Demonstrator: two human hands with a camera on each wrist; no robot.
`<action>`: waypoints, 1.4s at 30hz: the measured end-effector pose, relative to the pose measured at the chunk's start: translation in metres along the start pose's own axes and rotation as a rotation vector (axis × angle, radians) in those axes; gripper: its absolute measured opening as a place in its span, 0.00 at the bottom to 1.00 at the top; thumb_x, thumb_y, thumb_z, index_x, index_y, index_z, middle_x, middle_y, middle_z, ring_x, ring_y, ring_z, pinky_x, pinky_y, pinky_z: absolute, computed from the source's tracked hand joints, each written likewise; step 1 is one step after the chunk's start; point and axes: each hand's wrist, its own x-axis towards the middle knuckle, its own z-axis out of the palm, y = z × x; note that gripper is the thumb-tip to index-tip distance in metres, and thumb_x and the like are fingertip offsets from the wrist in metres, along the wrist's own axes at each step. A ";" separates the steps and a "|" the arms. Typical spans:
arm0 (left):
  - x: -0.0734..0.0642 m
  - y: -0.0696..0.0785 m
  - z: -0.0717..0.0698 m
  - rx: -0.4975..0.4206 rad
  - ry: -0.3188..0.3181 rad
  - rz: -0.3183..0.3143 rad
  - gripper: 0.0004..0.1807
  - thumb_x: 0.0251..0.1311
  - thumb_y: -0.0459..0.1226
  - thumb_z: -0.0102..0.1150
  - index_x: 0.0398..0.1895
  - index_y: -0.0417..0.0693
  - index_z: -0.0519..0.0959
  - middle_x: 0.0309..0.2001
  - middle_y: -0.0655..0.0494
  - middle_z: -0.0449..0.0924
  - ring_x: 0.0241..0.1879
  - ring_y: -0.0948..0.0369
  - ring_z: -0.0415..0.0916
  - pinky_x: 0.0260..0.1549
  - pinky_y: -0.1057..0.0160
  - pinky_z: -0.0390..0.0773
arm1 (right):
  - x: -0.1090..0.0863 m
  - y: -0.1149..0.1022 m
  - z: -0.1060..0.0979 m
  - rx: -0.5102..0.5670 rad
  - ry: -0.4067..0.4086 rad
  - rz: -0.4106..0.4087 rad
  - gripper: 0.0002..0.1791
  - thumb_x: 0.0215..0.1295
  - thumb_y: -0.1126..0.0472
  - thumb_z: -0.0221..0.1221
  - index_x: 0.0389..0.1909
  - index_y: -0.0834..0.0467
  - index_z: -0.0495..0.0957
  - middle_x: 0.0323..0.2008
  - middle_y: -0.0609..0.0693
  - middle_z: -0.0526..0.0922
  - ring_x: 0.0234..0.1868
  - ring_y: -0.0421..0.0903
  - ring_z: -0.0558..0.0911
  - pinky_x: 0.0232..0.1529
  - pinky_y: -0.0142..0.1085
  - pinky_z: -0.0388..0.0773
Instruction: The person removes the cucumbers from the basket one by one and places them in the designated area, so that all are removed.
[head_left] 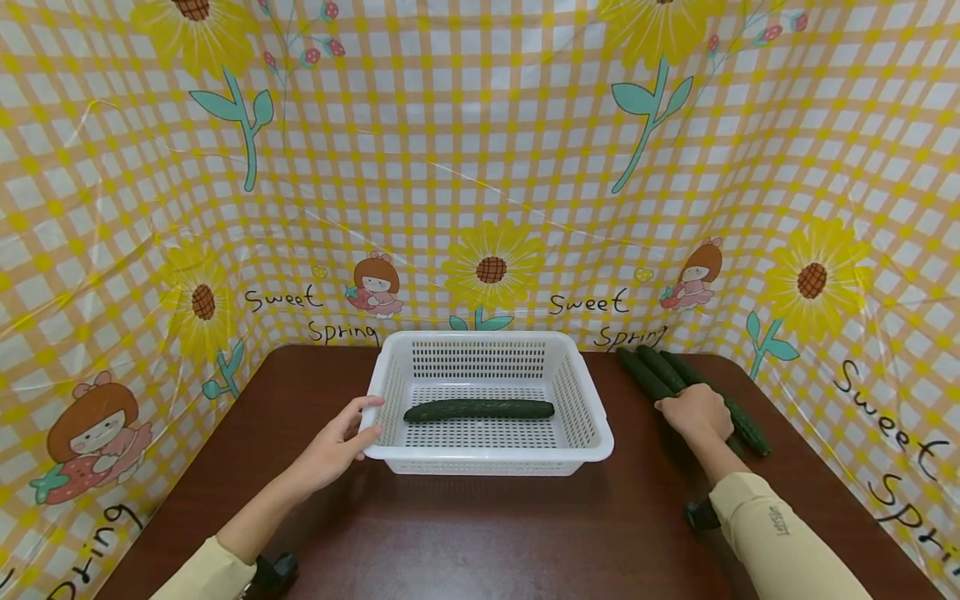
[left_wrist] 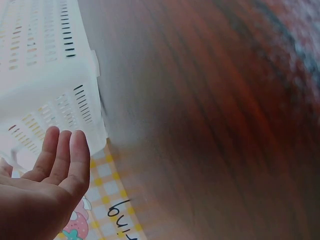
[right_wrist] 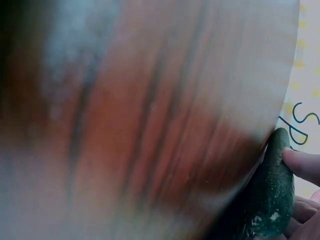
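A white slotted plastic basket (head_left: 480,454) stands mid-table with one dark green cucumber (head_left: 480,409) lying crosswise on its floor. My left hand (head_left: 337,442) holds the basket's left rim, thumb and index finger over the edge. In the left wrist view its other three fingers (left_wrist: 60,160) extend up beside the outer wall. To the right of the basket, my right hand (head_left: 697,412) grips a cucumber (right_wrist: 272,195), thumb on one side and fingers on the other. More cucumbers (head_left: 750,429) lie alongside, partly hidden by that hand.
The dark brown wooden table (head_left: 465,533) extends in front of the basket. A yellow checked cloth (head_left: 480,183) with sunflowers rises behind it and along both sides, close to the basket's back and the cucumbers' far ends.
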 end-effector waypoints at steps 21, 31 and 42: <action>0.003 0.002 -0.002 0.011 0.014 0.028 0.25 0.75 0.41 0.53 0.71 0.51 0.63 0.59 0.38 0.76 0.47 0.53 0.76 0.41 0.57 0.76 | 0.007 0.003 -0.006 -0.007 -0.050 -0.028 0.20 0.63 0.50 0.63 0.17 0.56 0.74 0.25 0.60 0.80 0.25 0.57 0.79 0.22 0.45 0.74; 0.001 0.000 -0.002 -0.004 0.013 0.013 0.25 0.75 0.41 0.53 0.71 0.52 0.63 0.59 0.37 0.76 0.47 0.53 0.76 0.42 0.55 0.76 | 0.007 0.007 -0.003 0.015 -0.051 -0.057 0.24 0.62 0.51 0.64 0.50 0.66 0.83 0.44 0.71 0.83 0.29 0.59 0.81 0.21 0.44 0.76; 0.000 -0.003 0.001 -0.025 0.007 0.009 0.25 0.75 0.41 0.53 0.71 0.53 0.63 0.60 0.38 0.75 0.47 0.53 0.76 0.41 0.56 0.76 | 0.001 0.011 -0.002 0.031 -0.017 -0.068 0.33 0.63 0.52 0.62 0.65 0.67 0.73 0.59 0.73 0.75 0.39 0.67 0.81 0.22 0.45 0.77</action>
